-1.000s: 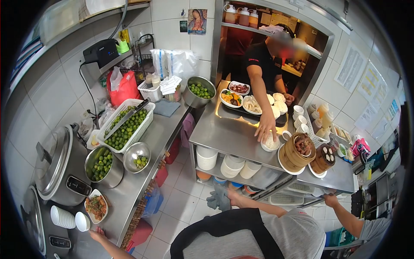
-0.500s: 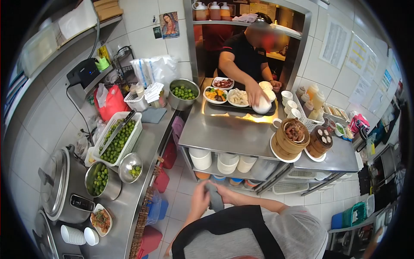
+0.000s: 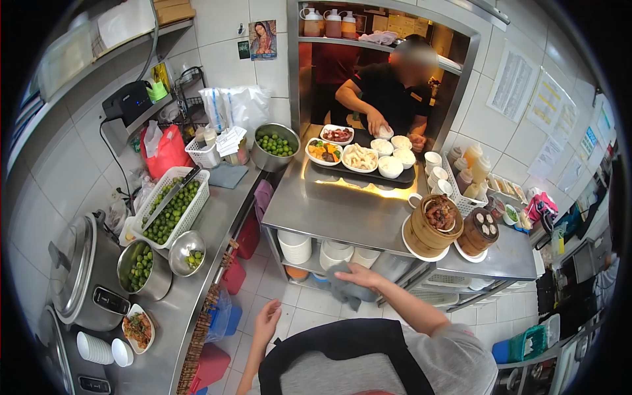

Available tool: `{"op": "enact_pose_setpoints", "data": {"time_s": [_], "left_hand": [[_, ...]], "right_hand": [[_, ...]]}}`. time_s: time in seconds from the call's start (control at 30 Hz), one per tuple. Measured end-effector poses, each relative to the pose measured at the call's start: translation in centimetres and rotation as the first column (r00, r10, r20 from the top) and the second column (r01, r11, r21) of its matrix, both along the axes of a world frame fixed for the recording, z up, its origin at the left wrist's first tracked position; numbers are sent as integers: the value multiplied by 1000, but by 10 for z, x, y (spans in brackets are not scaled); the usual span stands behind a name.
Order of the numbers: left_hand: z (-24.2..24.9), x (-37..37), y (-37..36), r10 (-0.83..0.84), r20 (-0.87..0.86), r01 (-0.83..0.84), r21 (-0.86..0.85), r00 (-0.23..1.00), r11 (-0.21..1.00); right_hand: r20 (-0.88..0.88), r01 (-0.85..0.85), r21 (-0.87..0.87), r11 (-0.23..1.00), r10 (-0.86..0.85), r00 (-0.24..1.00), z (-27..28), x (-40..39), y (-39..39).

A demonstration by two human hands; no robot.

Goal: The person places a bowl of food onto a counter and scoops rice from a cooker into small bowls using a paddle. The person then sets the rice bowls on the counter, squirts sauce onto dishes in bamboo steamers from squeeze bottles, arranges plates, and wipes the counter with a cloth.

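My right hand (image 3: 363, 276) is closed on a grey cloth (image 3: 347, 289) that hangs below the edge of the steel counter (image 3: 316, 209). My left hand (image 3: 266, 321) is raised over the floor with loosely curled fingers and nothing in it. Beyond the counter, a co-worker's hand (image 3: 378, 124) holds a small white bowl above a black tray (image 3: 332, 172). On that tray stand white bowls of rice (image 3: 390, 167), a bowl of dumplings (image 3: 360, 158), a bowl of orange and green food (image 3: 324, 152) and a bowl of dark red meat (image 3: 338, 135).
Bamboo steamers (image 3: 428, 234) stand on plates at the counter's right, near a basket of sauce bottles (image 3: 469, 197). On the left counter are a basket of green limes (image 3: 172, 205) with a knife (image 3: 170, 197), a steel pot (image 3: 146, 271) and a large cooker (image 3: 92, 276). Bowls fill the shelf below.
My hands have parted: the right moved up and right with the cloth, the left let go and moved left. The co-worker's hand drew back from the tray's right end with a bowl.
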State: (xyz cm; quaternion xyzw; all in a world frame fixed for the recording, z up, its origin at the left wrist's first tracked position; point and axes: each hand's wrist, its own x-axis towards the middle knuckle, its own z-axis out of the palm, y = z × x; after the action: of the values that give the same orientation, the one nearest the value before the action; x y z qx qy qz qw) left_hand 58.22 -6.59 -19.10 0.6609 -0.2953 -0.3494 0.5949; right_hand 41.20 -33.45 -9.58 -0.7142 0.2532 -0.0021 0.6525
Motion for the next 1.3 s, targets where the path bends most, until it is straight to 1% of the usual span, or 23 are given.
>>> {"op": "enact_pose_setpoints", "data": {"time_s": [0.07, 0.13, 0.17, 0.2, 0.23, 0.3, 0.33, 0.4, 0.43, 0.47, 0.5, 0.53, 0.57, 0.67, 0.73, 0.87, 0.97, 1.03, 1.07, 1.1, 1.2, 1.23, 1.3], "left_hand": [[24, -3, 15, 20, -114, -22, -18, 993, 1000], [63, -17, 3, 0, -584, -160, -221, 811, 962], [69, -16, -5, -28, -665, -207, -271, 746, 940], [65, -10, -5, -27, -663, -205, -269, 749, 941], [57, -1, -9, -21, -780, -291, -258, 625, 921], [47, 22, -16, -71, -895, -372, -254, 441, 893], [43, 32, -14, -77, -892, -370, -262, 446, 891], [27, 50, -6, 272, -682, -406, -40, 679, 913], [21, 58, -8, 370, -647, -474, 15, 667, 881], [11, 65, -6, 366, -648, -478, 4, 668, 879], [1, 71, -1, 356, -595, -449, -10, 721, 893], [-3, 76, -4, 343, -540, -419, -21, 769, 908], [6, 77, -9, 345, -540, -425, -26, 768, 905], [20, 85, -20, 436, -513, -477, 59, 739, 877], [-13, 99, -19, 451, -89, -443, 91, 888, 892], [-7, 118, -54, 525, -398, -519, 133, 752, 844], [10, 124, -75, 538, -410, -540, 123, 736, 833], [22, 125, -84, 548, -419, -554, 119, 724, 824], [32, 127, -90, 551, -423, -559, 117, 719, 821], [44, 129, -98, 559, -429, -557, 145, 709, 818], [10, 138, -97, 567, -329, -547, 162, 755, 821], [3, 142, -98, 557, -215, -537, 149, 802, 831], [0, 151, -104, 561, -223, -532, 180, 797, 827]], "right_hand": [[-195, -240, -449, 861, 168, 966, 20, 33, 1], [-144, -486, -434, 759, 474, 869, 67, 67, 31], [-142, -483, -432, 762, 471, 871, 78, 81, 40], [-136, -621, -514, 592, 658, 741, 86, 96, 47], [-153, -707, -592, 386, 807, 570, 99, 107, 48], [-254, -674, -654, 345, 739, 624, 165, 131, 21], [-279, -564, -755, 334, 616, 737, 179, 149, -9], [-109, -221, -939, 265, 378, 919, 209, 189, -90], [-174, -199, -945, 259, 116, 978, 268, 187, -99], [2, 4, -1000, -10, 200, 980, 265, 221, -184], [18, 47, -979, -197, 147, 989, 298, 228, -226], [150, 165, -947, -275, 74, 986, 325, 231, -262], [112, 88, -966, -243, -88, 990, 364, 231, -277], [426, 296, -803, -517, -151, 892, 432, 248, -353], [456, 291, -804, -519, -223, 862, 472, 257, -377], [467, 347, -861, -373, -305, 830, 529, 290, -418], [627, 472, -731, -492, -214, 749, 557, 309, -442], [741, 462, -454, -761, -35, 671, 582, 351, -566], [784, 436, -281, -855, 58, 618, 574, 347, -514], [709, 486, -588, -646, -123, 695, 559, 316, -457], [649, 308, -573, -759, -190, 737, 546, 308, -459], [647, 302, -575, -761, -197, 736, 544, 308, -469], [666, 345, -496, -797, -94, 740, 541, 311, -483]]}}
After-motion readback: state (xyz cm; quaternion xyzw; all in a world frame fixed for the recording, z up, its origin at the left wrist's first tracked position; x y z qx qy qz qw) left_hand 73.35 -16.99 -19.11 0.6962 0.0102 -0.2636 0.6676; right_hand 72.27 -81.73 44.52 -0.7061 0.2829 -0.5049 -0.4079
